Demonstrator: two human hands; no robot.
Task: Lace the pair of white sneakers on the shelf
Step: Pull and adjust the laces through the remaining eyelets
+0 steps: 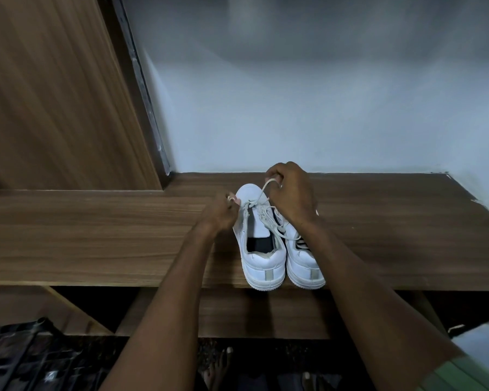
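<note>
My left hand (219, 211) is pinching one end of the lace (261, 193) just left of the left sneaker (259, 249), fingers curled tight around it. My right hand (292, 193) is gripping the other end, fingers closed round it, raised over the toe, so the lace is running up from the lower eyelets to my fist. Both hands are sitting at the centre of the frame, above the front of the shoe. The right sneaker (302, 261) is standing touching the left one, heels toward me at the shelf's near edge, my right wrist covering its toe.

The wooden shelf (96, 238) is spanning the middle of the frame, a pale wall (294, 108) behind it and a wooden panel (45, 94) in the upper left. At the bottom, my bare toes (223, 362) are showing on a dark floor.
</note>
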